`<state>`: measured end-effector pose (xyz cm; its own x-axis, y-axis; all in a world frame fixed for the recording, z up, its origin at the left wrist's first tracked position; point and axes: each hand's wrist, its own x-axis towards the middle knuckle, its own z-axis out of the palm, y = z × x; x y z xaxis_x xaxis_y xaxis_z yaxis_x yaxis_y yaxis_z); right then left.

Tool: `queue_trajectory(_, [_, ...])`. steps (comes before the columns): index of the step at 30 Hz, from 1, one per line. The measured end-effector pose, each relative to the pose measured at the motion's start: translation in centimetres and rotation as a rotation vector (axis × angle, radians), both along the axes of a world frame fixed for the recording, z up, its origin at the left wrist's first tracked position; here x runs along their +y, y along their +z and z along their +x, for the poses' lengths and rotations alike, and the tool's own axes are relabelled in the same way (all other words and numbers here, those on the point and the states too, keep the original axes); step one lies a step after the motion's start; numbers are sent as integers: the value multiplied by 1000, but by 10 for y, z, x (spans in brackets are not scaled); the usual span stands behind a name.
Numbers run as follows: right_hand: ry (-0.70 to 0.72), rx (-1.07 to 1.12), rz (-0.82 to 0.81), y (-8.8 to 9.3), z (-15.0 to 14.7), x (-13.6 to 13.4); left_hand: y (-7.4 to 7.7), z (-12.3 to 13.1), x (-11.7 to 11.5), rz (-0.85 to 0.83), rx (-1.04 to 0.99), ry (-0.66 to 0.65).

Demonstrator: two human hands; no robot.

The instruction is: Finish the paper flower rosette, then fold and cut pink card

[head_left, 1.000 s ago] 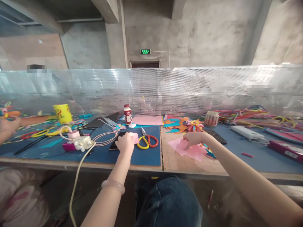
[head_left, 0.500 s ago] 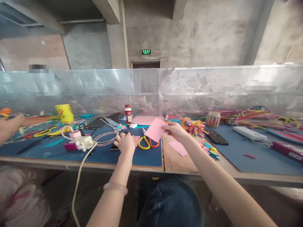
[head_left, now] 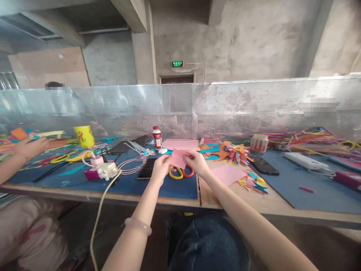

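Observation:
A small pink paper (head_left: 178, 158) is held up between both hands above the table. My left hand (head_left: 161, 168) grips its left side, and my right hand (head_left: 196, 161) pinches its upper right edge. Just beneath the paper lie scissors with one yellow and one red handle loop (head_left: 188, 171); their blades are hidden. A larger pink sheet (head_left: 228, 174) rests on the table to the right of my right hand. Left of my left hand is a dark flat device (head_left: 146, 170).
Behind stand a red-capped bottle (head_left: 157, 138), a yellow can (head_left: 84, 137) and a jar (head_left: 258, 143). A paper flower (head_left: 237, 152) and a phone (head_left: 264, 165) lie right. Chargers with a cable (head_left: 105, 170) sit left. Another person's hand (head_left: 31, 147) is far left.
My left hand has risen from the dark device and now holds a small pink paper. My right hand has moved left to it; the larger pink sheet it held now lies on the table.

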<state>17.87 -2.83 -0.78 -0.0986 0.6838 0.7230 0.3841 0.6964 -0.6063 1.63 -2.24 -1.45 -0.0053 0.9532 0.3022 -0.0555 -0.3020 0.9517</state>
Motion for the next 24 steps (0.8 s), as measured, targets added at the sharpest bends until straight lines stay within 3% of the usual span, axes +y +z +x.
queue_trajectory(4, [-12,-193,103,-9,-5,-2,4,0,0,-59,-240,-59])
queue_trajectory(7, [-26,-250,138,-14,-6,0,4,-1,0,-83,-227,-128])
queue_trajectory(11, [-45,-328,149,-14,-5,-3,-2,-2,0,39,-116,-142])
queue_trajectory(13, [-50,-324,99,-11,-4,-7,-4,-2,1,79,-35,-98])
queue_trajectory(18, [-49,-24,-203,-7,-2,-8,-5,-1,2,113,112,-89])
queue_trajectory(24, [113,45,-311,-11,1,2,-4,-1,2,124,139,-80])
